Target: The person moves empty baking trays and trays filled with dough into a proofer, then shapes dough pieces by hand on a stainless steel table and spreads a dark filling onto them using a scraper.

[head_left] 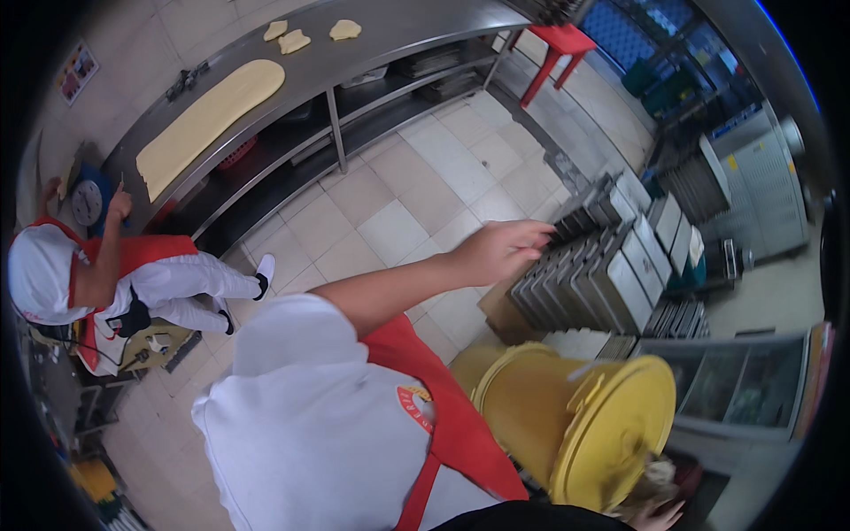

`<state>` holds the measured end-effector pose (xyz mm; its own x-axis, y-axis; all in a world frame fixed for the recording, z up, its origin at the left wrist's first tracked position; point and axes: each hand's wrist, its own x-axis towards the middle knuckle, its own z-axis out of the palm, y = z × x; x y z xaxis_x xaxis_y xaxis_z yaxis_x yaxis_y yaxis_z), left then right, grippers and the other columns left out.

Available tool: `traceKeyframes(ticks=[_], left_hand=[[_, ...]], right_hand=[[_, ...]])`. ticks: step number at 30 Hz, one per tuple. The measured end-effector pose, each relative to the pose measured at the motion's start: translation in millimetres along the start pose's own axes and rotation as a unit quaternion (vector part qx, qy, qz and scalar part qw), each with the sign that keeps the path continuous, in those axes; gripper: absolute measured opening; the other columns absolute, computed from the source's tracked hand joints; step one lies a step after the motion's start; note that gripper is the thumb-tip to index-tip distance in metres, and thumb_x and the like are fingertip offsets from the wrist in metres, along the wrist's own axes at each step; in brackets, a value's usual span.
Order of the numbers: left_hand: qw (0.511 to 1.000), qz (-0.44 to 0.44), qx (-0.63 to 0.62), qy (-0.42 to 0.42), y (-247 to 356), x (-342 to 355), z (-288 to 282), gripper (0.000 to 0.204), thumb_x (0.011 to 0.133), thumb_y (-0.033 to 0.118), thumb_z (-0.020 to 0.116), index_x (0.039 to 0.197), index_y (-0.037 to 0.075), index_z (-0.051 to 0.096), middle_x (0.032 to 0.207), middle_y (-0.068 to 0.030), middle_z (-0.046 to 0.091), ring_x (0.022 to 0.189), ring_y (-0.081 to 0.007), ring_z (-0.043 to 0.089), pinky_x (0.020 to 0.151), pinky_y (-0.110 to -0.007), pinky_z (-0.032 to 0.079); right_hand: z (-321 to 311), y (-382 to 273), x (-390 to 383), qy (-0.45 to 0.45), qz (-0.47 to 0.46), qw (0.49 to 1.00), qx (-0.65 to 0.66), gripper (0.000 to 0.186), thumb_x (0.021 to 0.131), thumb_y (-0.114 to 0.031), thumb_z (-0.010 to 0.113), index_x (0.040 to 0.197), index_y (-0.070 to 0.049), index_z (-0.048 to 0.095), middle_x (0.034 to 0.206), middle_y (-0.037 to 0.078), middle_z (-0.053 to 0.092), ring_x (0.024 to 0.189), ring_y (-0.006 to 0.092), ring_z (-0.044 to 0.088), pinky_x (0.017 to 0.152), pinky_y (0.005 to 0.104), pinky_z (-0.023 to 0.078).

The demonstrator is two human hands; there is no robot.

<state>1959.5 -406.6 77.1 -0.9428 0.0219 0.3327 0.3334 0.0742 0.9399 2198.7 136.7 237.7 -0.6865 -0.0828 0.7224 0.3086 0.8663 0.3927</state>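
Across the middle, my left hand (500, 250) is raised with loosely bent, extended fingers and nothing visible in it. Its fingertips overlap stacked metal baking pans (620, 279) in the view; whether they touch is unclear. My white top and red apron fill the lower centre. At the bottom right edge, my right hand (660, 516) is partly visible, fingers apart. It is beside a lidded yellow barrel (549, 425) and a blurred, crumpled greyish item (657, 471) that I cannot make out.
A co-worker (106, 283) at the left reaches toward a blue scale (87, 195). The steel counter (398, 31) holds a long dough sheet (208, 119) and dough pieces (292, 41). A red stool (553, 44), a glass-topped unit (722, 380) and tiled floor (381, 221) are in view.
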Motion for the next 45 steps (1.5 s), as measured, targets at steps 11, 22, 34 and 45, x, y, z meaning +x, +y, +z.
traceKeyframes(ticks=[11, 22, 34, 45], left_hand=[[0.788, -0.274, -0.549, -0.056, -124, 83, -103, 0.076, 0.103, 0.066, 0.031, 0.155, 0.01, 0.036, 0.155, -0.007, 0.044, 0.146, -0.0217, 0.036, 0.12, -0.042, 0.024], [0.95, -0.025, -0.311, 0.019, -55, 195, -292, 0.064, 0.091, -0.004, 0.067, 0.149, 0.005, 0.041, 0.143, -0.0162, 0.056, 0.121, -0.026, 0.065, 0.098, -0.033, 0.055], [0.923, -0.152, 0.254, 0.247, -260, 374, -489, 0.038, 0.095, 0.028, 0.068, 0.125, 0.004, 0.065, 0.121, -0.0155, 0.068, 0.113, -0.0295, 0.064, 0.099, -0.039, 0.049], [0.616, -0.328, 0.592, 0.404, -388, 477, -698, 0.055, 0.092, 0.028, 0.066, 0.141, 0.01, 0.052, 0.143, -0.0144, 0.045, 0.129, -0.0354, 0.043, 0.101, -0.05, 0.037]], right_hand=[[-4, -563, 187, -0.195, -0.163, 0.687, 0.681, 0.053, 0.084, -0.012, 0.069, 0.135, -0.001, 0.059, 0.149, 0.027, 0.047, 0.14, 0.0428, 0.043, 0.116, 0.0497, 0.032], [331, -693, 197, -0.346, -0.137, 0.787, 0.492, 0.042, 0.093, -0.021, 0.071, 0.126, 0.003, 0.062, 0.127, 0.026, 0.061, 0.118, 0.0367, 0.062, 0.102, 0.0417, 0.047], [429, -1021, 390, -0.374, -0.177, 0.678, 0.608, 0.03, 0.09, -0.023, 0.075, 0.075, 0.002, 0.07, 0.058, 0.012, 0.064, 0.055, 0.0195, 0.063, 0.055, 0.0365, 0.046], [343, -1211, 630, -0.439, -0.307, 0.612, 0.582, 0.018, 0.097, -0.014, 0.065, 0.094, 0.001, 0.074, 0.081, 0.014, 0.073, 0.074, 0.0203, 0.07, 0.068, 0.0343, 0.052]])
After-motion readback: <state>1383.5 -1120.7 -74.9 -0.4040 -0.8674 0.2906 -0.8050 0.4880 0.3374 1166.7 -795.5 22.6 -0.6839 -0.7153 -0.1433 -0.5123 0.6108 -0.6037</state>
